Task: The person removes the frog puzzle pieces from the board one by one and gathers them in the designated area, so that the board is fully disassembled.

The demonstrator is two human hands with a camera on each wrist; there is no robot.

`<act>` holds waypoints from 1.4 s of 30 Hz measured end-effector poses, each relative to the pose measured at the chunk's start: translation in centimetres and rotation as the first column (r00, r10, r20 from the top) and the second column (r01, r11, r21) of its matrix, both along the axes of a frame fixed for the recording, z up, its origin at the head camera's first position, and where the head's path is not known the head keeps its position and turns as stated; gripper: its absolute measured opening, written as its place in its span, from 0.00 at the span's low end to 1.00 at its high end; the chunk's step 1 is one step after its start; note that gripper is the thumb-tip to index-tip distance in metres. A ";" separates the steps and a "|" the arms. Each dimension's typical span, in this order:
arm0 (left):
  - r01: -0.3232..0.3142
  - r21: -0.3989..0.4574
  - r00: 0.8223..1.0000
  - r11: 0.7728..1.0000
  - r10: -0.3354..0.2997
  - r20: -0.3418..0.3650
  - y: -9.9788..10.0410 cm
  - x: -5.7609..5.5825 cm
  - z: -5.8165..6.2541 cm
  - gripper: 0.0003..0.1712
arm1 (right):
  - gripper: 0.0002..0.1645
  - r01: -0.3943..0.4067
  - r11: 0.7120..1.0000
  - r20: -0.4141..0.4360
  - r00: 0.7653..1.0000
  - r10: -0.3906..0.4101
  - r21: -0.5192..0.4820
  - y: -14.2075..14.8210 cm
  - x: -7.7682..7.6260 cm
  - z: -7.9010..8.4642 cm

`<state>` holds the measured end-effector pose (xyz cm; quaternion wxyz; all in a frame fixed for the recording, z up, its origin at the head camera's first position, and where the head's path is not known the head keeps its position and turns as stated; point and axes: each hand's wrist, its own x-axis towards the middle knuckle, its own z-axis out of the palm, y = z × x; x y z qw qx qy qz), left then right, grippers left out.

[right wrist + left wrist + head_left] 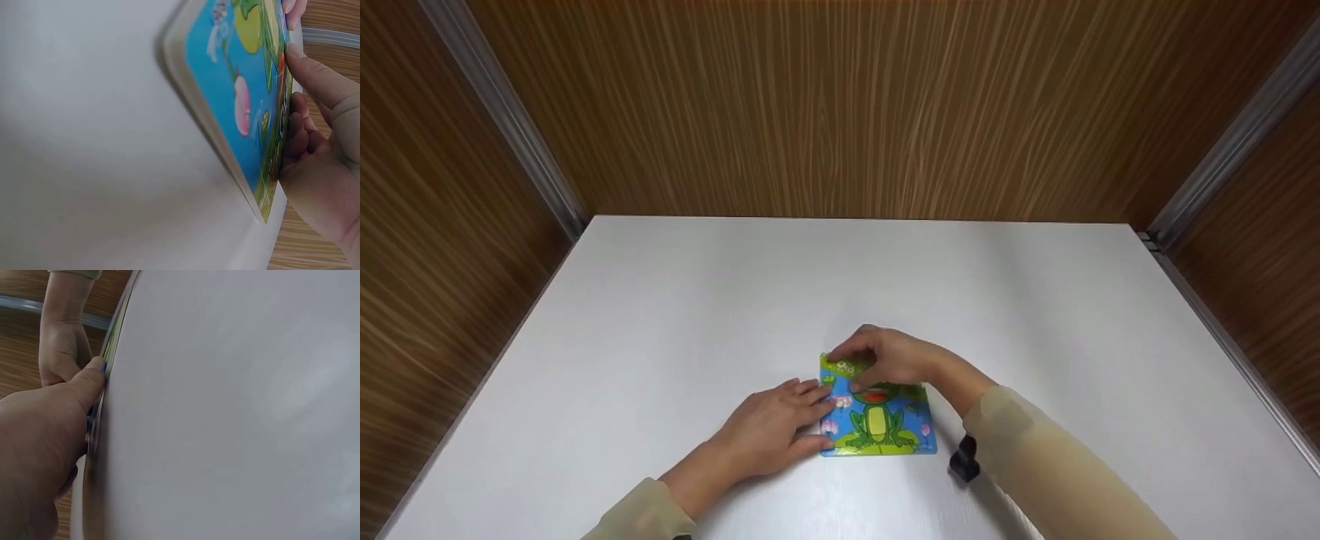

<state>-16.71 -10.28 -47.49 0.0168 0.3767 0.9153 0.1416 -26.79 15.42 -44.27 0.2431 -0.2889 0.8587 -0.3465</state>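
Note:
A flat, glossy frog picture board, blue and green with a pale thick edge, lies on the white table. My left hand rests at its left side, fingers and thumb extended onto that edge. Over the upper part of the board is my right hand, its index finger at the upper left corner and its thumb on the picture lower down. In the right wrist view, the thumb touches the board's face and the other fingers curl against it. The right hand covers the frog's upper head.
The white table spreads around the board. Wood-grain panels with metal corner strips stand at the back and both sides. A small black device sits at the right wrist, beside the sleeve.

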 end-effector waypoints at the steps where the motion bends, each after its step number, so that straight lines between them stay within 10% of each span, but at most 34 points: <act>1: -0.004 -0.002 1.000 1.000 0.004 -0.005 -0.1 0.1 0.0 0.36 | 0.28 -0.002 1.000 0.003 1.000 0.002 0.006 -0.1 0.0 0.0; 22: 0.042 -0.047 0.993 0.998 -0.047 -0.107 -0.5 0.1 0.3 0.33 | 0.27 -0.007 0.986 0.041 0.999 0.000 0.167 -1.3 -0.3 1.2; 42: 0.044 -0.022 0.991 0.999 -0.046 -0.123 -0.4 -0.1 0.2 0.32 | 0.27 0.038 0.997 0.131 0.991 -0.030 -0.060 0.3 -0.1 -0.2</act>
